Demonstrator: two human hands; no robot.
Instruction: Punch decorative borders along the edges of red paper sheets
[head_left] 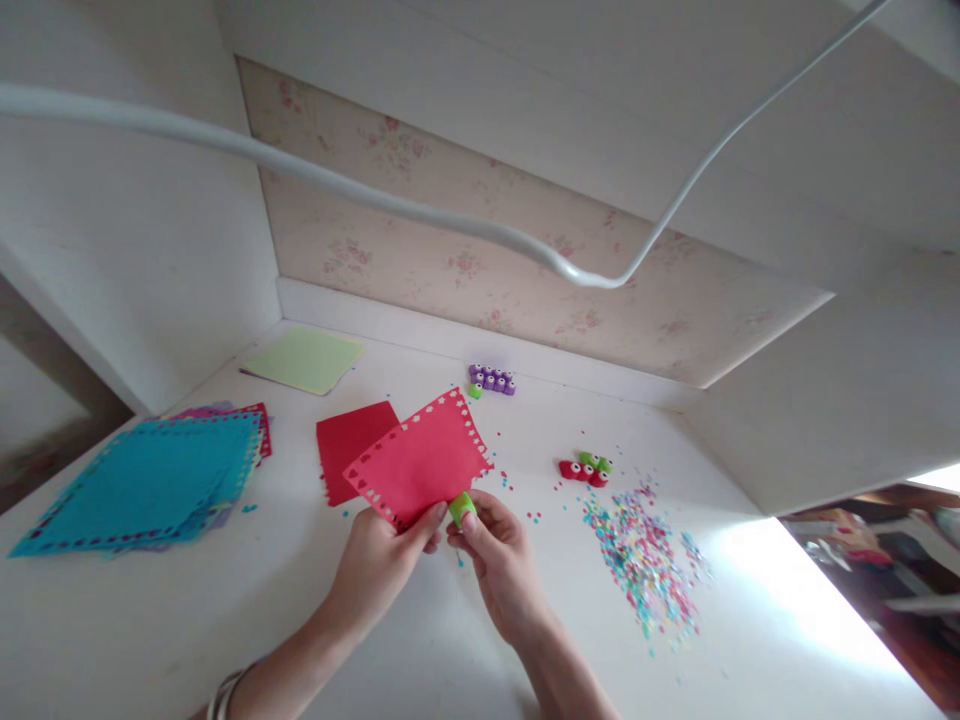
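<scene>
Pinched in my left hand (394, 550) is a red sheet of paper (424, 455), raised and tilted above the table. Small shapes are punched along several of its edges. My right hand (495, 545) grips a small green craft punch (462, 508) at the sheet's near right edge, thumb resting on it. Whether the paper sits inside the punch's slot, I cannot tell. Behind the held sheet lies a second, darker red sheet (349, 450), partly covered by it.
On the left are punched blue sheets (150, 480); farther back, pale green sheets (304, 360). Purple punches (496, 380) stand by the wall, red and green ones (585, 470) nearer right. Confetti (649, 560) is heaped at right. A white cable (420, 212) crosses above.
</scene>
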